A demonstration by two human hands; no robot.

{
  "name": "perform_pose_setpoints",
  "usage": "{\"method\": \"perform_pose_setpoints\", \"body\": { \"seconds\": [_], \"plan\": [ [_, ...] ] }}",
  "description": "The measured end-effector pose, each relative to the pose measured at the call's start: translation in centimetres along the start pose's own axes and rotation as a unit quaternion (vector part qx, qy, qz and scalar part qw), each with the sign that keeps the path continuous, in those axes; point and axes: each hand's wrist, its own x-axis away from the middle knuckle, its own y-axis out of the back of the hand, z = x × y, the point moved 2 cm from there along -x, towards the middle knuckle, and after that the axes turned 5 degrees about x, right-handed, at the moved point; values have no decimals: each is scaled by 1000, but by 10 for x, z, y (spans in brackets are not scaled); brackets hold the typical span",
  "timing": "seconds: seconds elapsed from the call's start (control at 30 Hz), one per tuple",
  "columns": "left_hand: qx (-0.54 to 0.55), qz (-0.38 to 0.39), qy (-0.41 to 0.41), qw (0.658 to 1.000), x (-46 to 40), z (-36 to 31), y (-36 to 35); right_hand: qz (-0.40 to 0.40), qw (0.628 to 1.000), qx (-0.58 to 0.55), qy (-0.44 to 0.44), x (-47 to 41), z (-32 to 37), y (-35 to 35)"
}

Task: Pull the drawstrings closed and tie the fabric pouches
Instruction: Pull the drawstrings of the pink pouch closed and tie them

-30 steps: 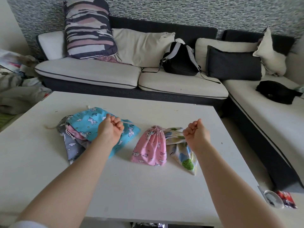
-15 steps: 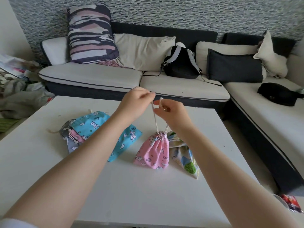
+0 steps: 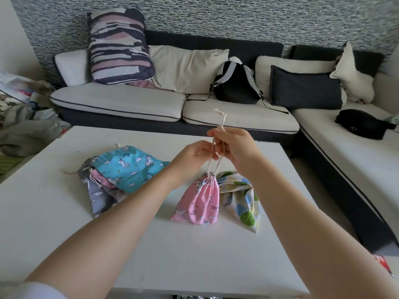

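Both the left hand (image 3: pixel 192 155) and right hand (image 3: pixel 234 145) are pinching the cream drawstrings (image 3: pixel 212 165) above the cinched pink pouch (image 3: pixel 199 201), sitting mid-desk (image 3: pixel 194 255), patterned pouch (image 3: pixel 239 199) at its 3 o'clock.

Head camera, looking forward and down over a white table

The single wide-angle view sits at the person's head and faces ahead and downward, with both forearms running up from the bottom edge to the left hand (image 3: pixel 192 156) and right hand (image 3: pixel 234 147) near mid-frame. The white table (image 3: pixel 172 255) fills the near lower half; the corner sofa (image 3: pixel 121 102) and the patterned wall (image 3: pixel 237 18) lie farther off across the top. Straight edges bow toward the frame's borders.
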Motion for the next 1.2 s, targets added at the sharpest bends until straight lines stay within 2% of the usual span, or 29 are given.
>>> {"method": "perform_pose_setpoints", "body": {
  "seconds": [0.07, 0.17, 0.23, 0.3, 0.4, 0.5, 0.6, 0.77, 0.87, 0.97, 1.03, 1.13, 1.2],
  "plan": [
    [0, -9, -5, 1000, -1, 4, -3, -5, 1000, -2, -5, 0, -3, 3],
    [60, -125, 11, 990, -6, 7, 3, -72, 997, 10, -32, -1, -9, 15],
    [72, -154, 38, 985, -6, 11, 9, -101, 992, -22, -67, 0, -11, 24],
    [35, -144, 64, 987, -5, 15, 13, -94, 991, -46, -81, 2, -9, 27],
    [-18, -113, 82, 990, -5, 15, 9, -47, 997, -30, -56, 4, 1, 21],
    [-104, -67, 57, 991, -5, 8, 0, 9, 998, 69, -2, 8, 13, 7],
    [-161, 1, 61, 985, -3, 7, -9, 25, 978, 201, 48, 10, 19, -10],
    [-121, 28, 74, 990, 0, 4, -7, 41, 940, 327, 89, 7, 20, -27],
    [-84, 30, 74, 993, 3, 2, -1, 27, 956, 280, 83, 4, 9, -20],
    [1, 20, 80, 997, 4, 2, 4, -24, 968, 249, 29, 2, -8, -5],
    [30, 7, 77, 997, 4, 2, 6, -15, 956, 291, 7, 5, -17, 1],
    [52, -19, 79, 995, 4, 5, 10, 35, 921, 387, 36, 10, -23, 2],
    [64, -26, 88, 994, 4, 8, 12, 19, 913, 405, 47, 8, -24, 5]
  ]
}}
